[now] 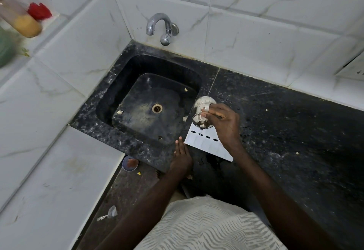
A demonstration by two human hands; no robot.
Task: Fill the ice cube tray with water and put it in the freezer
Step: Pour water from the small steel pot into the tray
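A white ice cube tray (206, 145) lies on the black granite counter just right of the sink, with a row of dark holes near its far edge. My right hand (224, 123) grips a steel cup (202, 114), tilted over the tray's far end. A thin stream of water runs from the cup onto the tray. My left hand (182, 156) lies flat with straight fingers at the tray's near left corner, touching its edge.
The black sink (122, 84) with a drain lies left of the tray. A chrome tap (160, 26) sticks out of the tiled wall above it. The counter (295, 131) stretches right. A shelf at upper left holds a jar (21, 19).
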